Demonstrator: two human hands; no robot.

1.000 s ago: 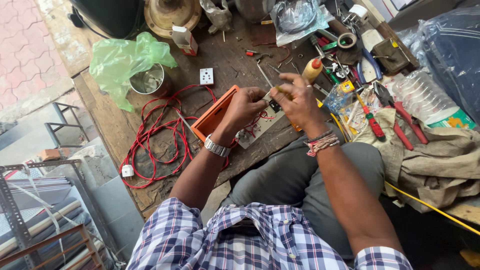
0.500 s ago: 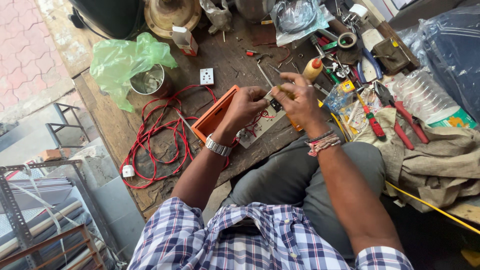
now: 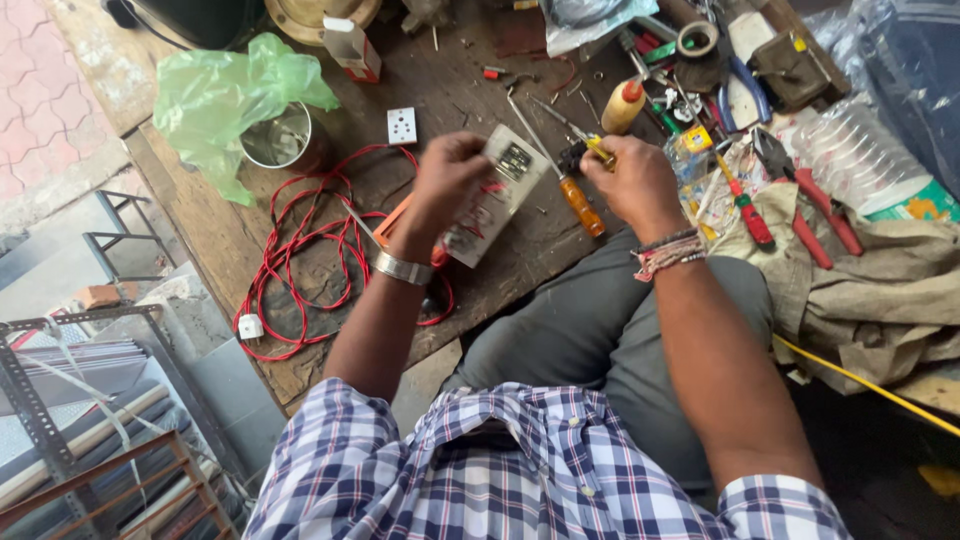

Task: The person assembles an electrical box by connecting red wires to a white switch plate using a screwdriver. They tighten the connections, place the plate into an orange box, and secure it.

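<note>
Near the middle of the frame, the left hand [image 3: 447,178] grips a pale flat switch board [image 3: 494,193] (tilted, lifted off the wooden bench [image 3: 250,240]), while the right hand [image 3: 630,182] pinches a small yellow-handled tool [image 3: 592,145] just right of it, above an orange-handled screwdriver [image 3: 578,200].

My left hand [image 3: 447,180] is motion-blurred; I cannot tell how its fingers sit on the pale switch plate [image 3: 497,190]. The plate's lower end is hidden behind my wrist, and its small dark panel is too small to read. My right hand [image 3: 630,180] covers the grip of a yellow-handled tool [image 3: 600,152]; its type cannot be told. The brass dish [image 3: 320,12] and the dark container [image 3: 200,15] are cut off by the top edge. The clear plastic bag [image 3: 590,15] is also cut off there.
</note>
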